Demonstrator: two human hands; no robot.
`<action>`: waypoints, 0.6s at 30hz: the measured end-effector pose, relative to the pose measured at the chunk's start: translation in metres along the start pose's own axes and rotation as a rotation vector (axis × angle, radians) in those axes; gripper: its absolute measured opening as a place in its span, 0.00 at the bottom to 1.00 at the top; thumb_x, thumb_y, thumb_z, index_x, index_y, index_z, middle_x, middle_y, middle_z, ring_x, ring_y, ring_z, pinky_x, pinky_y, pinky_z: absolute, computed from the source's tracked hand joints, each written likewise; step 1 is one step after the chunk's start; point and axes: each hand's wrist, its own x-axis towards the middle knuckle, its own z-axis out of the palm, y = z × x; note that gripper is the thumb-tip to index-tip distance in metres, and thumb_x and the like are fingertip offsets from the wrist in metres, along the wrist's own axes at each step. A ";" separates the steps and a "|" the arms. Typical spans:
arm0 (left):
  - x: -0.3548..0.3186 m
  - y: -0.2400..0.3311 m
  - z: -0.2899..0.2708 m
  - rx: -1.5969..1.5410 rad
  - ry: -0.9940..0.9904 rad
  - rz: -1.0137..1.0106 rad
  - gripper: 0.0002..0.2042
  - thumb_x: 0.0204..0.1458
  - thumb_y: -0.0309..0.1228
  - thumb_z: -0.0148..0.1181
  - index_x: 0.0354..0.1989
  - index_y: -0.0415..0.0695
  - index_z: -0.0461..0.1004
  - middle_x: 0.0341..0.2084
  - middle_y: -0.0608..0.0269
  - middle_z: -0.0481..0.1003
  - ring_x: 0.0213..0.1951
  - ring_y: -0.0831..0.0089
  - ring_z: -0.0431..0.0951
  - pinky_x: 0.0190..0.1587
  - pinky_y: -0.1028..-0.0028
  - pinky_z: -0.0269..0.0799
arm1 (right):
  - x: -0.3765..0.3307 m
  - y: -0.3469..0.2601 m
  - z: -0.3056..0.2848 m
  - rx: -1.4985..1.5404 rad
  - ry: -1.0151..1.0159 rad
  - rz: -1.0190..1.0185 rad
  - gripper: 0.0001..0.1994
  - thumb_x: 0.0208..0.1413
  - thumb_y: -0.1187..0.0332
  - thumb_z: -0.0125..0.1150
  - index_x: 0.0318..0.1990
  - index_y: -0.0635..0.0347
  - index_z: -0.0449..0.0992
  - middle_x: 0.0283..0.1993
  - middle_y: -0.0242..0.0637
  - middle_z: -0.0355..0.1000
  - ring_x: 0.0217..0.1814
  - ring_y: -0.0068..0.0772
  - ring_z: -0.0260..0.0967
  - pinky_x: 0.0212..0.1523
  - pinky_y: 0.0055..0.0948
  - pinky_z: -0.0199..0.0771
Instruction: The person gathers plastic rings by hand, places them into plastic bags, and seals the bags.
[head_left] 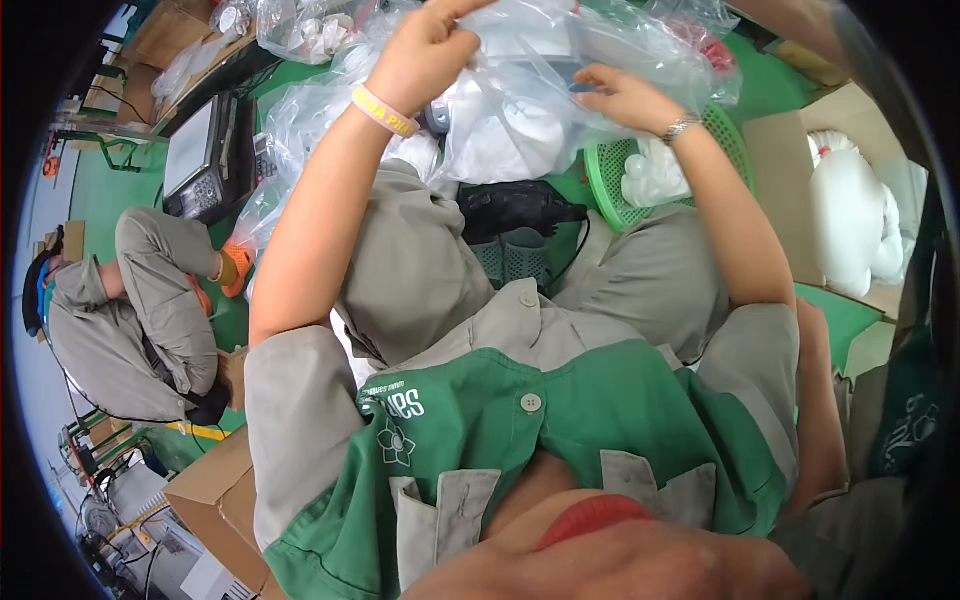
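My left hand (425, 50) is at the top edge, index finger extended and thumb beside a large clear plastic bag (350, 95); its other fingers are curled and seem to grip the film. Across from it, my right hand (632, 100) has thumb and index finger apart, against the bag's right side. Between both hands lie white bundles (515, 135) under the clear film. A green mesh basket (735, 140) sits below my right wrist, with a white wrapped bundle (652, 175) in it.
A dark-framed weighing scale (192, 150) stands to the left, near a crouching person (150, 320). At right, a cardboard box (780, 170) holds white wrapped bundles (850, 220). A black bag (520, 207) and dark perforated shoes (525, 255) lie between my knees. Another cardboard box (215, 500) is lower left.
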 end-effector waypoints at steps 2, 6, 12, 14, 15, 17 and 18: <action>0.004 -0.002 -0.014 0.045 0.029 -0.065 0.26 0.43 0.16 0.39 0.55 0.41 0.65 0.42 0.64 0.71 0.24 0.85 0.64 0.28 0.82 0.64 | -0.014 -0.009 -0.019 0.158 -0.064 -0.066 0.21 0.55 0.58 0.53 0.53 0.58 0.66 0.54 0.38 0.66 0.58 0.33 0.60 0.56 0.31 0.60; 0.011 -0.014 -0.046 0.184 0.147 0.020 0.19 0.46 0.17 0.43 0.48 0.41 0.69 0.34 0.66 0.73 0.27 0.83 0.66 0.29 0.82 0.63 | -0.037 -0.026 -0.050 0.383 -0.275 -0.241 0.23 0.56 0.58 0.52 0.56 0.60 0.64 0.57 0.35 0.62 0.62 0.30 0.55 0.60 0.29 0.53; 0.000 -0.006 -0.029 0.682 -0.499 -0.256 0.12 0.40 0.18 0.43 0.30 0.37 0.75 0.28 0.57 0.77 0.32 0.67 0.75 0.37 0.74 0.69 | -0.060 -0.045 -0.054 0.633 -0.510 -0.336 0.28 0.51 0.60 0.60 0.58 0.62 0.62 0.60 0.36 0.59 0.64 0.32 0.53 0.61 0.31 0.52; -0.014 -0.015 -0.022 0.701 -0.545 -0.045 0.13 0.40 0.18 0.45 0.32 0.38 0.76 0.29 0.53 0.77 0.33 0.61 0.76 0.39 0.70 0.71 | -0.058 -0.049 -0.053 0.566 -0.438 -0.335 0.31 0.49 0.60 0.62 0.59 0.60 0.60 0.61 0.39 0.58 0.65 0.37 0.52 0.62 0.33 0.52; -0.018 -0.020 -0.017 0.670 -0.597 -0.080 0.12 0.41 0.20 0.47 0.32 0.38 0.76 0.31 0.51 0.76 0.34 0.57 0.76 0.40 0.66 0.71 | -0.055 -0.045 -0.050 0.266 -0.240 -0.412 0.31 0.48 0.60 0.62 0.60 0.58 0.59 0.61 0.41 0.58 0.65 0.40 0.52 0.62 0.35 0.52; -0.022 -0.005 -0.002 0.689 -0.751 -0.102 0.11 0.41 0.23 0.52 0.34 0.37 0.76 0.32 0.50 0.76 0.35 0.56 0.76 0.41 0.66 0.71 | -0.051 -0.027 -0.037 -0.141 0.035 -0.416 0.33 0.43 0.58 0.65 0.59 0.56 0.61 0.60 0.48 0.58 0.61 0.48 0.57 0.59 0.37 0.56; -0.025 0.000 0.004 0.703 -0.818 -0.128 0.12 0.40 0.24 0.54 0.35 0.37 0.76 0.33 0.50 0.76 0.36 0.56 0.75 0.42 0.66 0.70 | -0.049 -0.020 -0.034 -0.141 0.036 -0.413 0.33 0.43 0.58 0.65 0.59 0.56 0.61 0.60 0.48 0.58 0.61 0.48 0.57 0.59 0.37 0.56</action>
